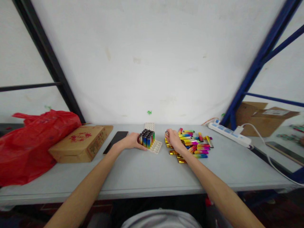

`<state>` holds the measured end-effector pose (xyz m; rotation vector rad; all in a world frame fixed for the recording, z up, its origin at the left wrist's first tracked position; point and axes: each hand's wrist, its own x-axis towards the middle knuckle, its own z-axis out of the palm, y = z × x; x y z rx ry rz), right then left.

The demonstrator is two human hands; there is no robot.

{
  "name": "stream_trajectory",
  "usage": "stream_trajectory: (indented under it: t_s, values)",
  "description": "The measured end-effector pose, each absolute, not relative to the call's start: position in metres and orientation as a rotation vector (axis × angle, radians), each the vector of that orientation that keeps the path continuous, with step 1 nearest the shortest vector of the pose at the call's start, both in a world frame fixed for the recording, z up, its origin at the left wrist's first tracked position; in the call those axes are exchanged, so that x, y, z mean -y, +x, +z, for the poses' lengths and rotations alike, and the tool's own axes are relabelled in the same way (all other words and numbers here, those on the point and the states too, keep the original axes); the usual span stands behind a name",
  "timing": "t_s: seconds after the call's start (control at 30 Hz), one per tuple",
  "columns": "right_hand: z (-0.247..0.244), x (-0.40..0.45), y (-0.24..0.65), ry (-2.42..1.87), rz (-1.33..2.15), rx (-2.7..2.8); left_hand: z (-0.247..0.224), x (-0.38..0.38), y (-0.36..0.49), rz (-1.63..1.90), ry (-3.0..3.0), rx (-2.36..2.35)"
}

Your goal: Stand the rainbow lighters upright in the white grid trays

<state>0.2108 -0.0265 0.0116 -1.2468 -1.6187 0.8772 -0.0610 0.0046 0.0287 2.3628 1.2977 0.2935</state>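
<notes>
Two bare hands are at work over the worktop [133, 179]. The left hand [133, 141] is curved about the left side of a block [147, 138] of upright, dark-topped pieces, apparently lighters, thumb at the near side and fingers behind. This grip presumably steadies the block, since narrow pieces set on end would topple readily.

The right hand [174, 139] is at the left edge of a loose pile [193, 147], its fingertips pinched together on a small piece with a metallic end [167, 132], probably another lighter; most of it is hidden. The pile lies flat in mixed directions, apparently placed there for easy reach of the right hand.

Containers: the tray [156, 146], pale with rounded wells, lies by the block, bare wells showing at its near right. Whether the pieces stand in its other wells cannot be confirmed. A second tray [149, 126] lies behind the block, near the wall. At left, the brown box [76, 142] is shut, contents unseen, with the red bag [35, 142] against it; the bag's contents are likewise concealed. At right, an open carton [256, 122] stands beyond the power strip [230, 133]; its interior is not visible.
</notes>
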Motion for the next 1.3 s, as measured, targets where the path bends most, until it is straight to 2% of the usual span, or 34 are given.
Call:
stream_trajectory:
  t_s: [0.27,0.57,1.1,1.3]
  values:
    - [0.013,0.025,0.210,-1.081,1.177,1.522,0.028,-0.006,-0.061,0.308,2.380,-1.309]
    - [0.007,0.027,0.209,-1.052,0.745,1.691,0.030,0.001,-0.055,0.332,2.328,-1.316]
    - [0.007,0.029,0.203,-1.071,0.468,1.988,0.030,0.001,-0.055,0.332,2.373,-1.335]
    - [0.011,0.030,0.202,-1.120,0.386,1.889,0.034,0.004,-0.054,0.320,2.372,-1.288]
